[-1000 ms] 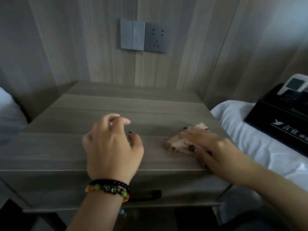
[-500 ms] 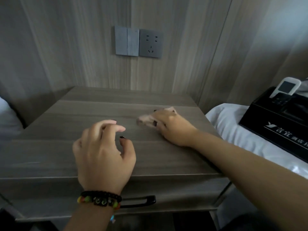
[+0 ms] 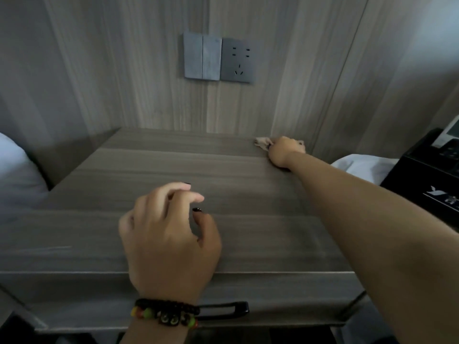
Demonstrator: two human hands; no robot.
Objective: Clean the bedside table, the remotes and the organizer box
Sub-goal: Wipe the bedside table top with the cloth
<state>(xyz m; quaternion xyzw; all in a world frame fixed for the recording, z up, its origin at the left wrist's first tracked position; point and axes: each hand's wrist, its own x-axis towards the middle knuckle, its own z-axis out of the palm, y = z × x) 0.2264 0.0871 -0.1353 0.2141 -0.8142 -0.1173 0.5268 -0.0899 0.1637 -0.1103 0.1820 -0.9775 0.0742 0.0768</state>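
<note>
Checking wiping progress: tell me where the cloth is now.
The cloth lies at the bedside table's far right corner by the wall, under the right hand.

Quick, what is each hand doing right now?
Left hand: open, fingers loosely curled, holding nothing, over the bedside table.
Right hand: pressing the cloth at the table's far right corner.

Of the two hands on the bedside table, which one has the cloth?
The right hand, stretched to the far right corner of the bedside table, holds the cloth. The left hand, with a beaded bracelet on its wrist, holds nothing.
</note>
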